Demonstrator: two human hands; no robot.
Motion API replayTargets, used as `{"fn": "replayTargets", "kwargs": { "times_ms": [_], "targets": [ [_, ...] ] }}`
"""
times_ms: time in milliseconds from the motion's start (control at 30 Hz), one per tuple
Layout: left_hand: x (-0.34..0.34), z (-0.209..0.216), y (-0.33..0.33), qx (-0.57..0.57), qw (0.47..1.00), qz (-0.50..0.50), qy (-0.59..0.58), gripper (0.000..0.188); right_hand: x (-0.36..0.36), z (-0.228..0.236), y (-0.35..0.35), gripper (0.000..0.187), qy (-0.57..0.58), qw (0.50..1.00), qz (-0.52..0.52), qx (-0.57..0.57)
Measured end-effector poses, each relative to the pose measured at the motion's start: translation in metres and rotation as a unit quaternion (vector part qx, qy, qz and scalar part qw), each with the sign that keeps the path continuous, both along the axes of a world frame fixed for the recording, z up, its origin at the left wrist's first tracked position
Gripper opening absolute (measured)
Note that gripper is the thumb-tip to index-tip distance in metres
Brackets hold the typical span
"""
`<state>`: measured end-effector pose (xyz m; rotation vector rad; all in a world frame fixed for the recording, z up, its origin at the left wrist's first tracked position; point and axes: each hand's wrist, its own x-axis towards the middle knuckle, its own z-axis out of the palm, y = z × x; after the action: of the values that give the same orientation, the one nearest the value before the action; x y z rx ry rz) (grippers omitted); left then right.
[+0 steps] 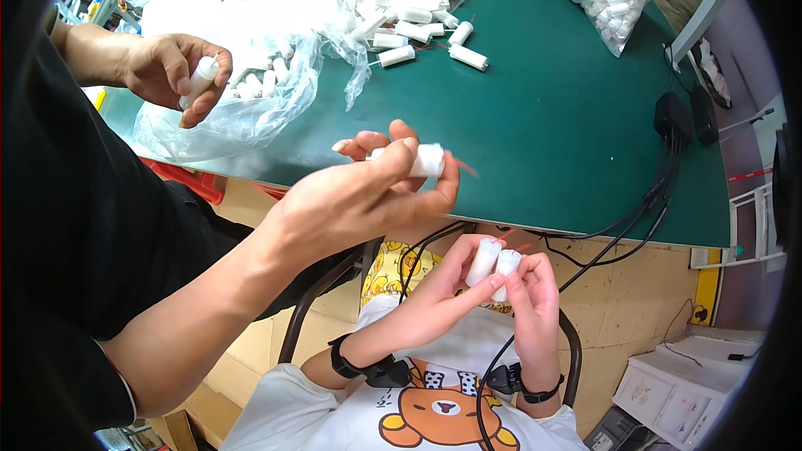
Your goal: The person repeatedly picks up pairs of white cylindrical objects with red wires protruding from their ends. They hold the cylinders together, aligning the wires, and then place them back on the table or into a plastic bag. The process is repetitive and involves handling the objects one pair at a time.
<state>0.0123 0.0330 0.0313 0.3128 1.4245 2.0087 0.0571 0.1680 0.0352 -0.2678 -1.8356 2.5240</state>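
Above my lap, in front of the table edge, I hold two small white cylinders with red wires at their upper ends. My left hand (pixel 447 288) is closed round the left white cylinder (pixel 483 262), its thumb reaching across towards the other one. My right hand (pixel 535 288) pinches the right white cylinder (pixel 507 264). The two cylinders stand side by side, slightly tilted. Above my hands, a co-worker's hand (pixel 376 188) grips another white cylinder (pixel 428 160) with a red wire. That person's other hand (pixel 167 67) holds one more white cylinder (pixel 200 82).
A green table (pixel 551 134) spans the scene ahead. On it lie a heap of white cylinders (pixel 409 12), an opened clear plastic bag (pixel 292 104) and a full bag (pixel 610 0). Black cables (pixel 660 175) hang over the right edge; a white cabinet (pixel 677 388) stands lower right.
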Motion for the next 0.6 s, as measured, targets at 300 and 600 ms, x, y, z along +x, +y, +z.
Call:
{"fn": "replayTargets", "kwargs": {
  "times_ms": [300, 600],
  "targets": [
    [-0.0005, -0.0001, 0.0010, 0.013, 1.000, 0.006, -0.016, 0.036, 0.0006, -0.0003, 0.0002, 0.014, -0.006, 1.000, 0.000, 0.013],
    [-0.0001, 0.0021, 0.0001, 0.010, 1.000, 0.011, -0.022, 0.034, 0.0018, -0.0003, 0.0008, 0.013, -0.009, 1.000, 0.007, 0.018]
  ]
}}
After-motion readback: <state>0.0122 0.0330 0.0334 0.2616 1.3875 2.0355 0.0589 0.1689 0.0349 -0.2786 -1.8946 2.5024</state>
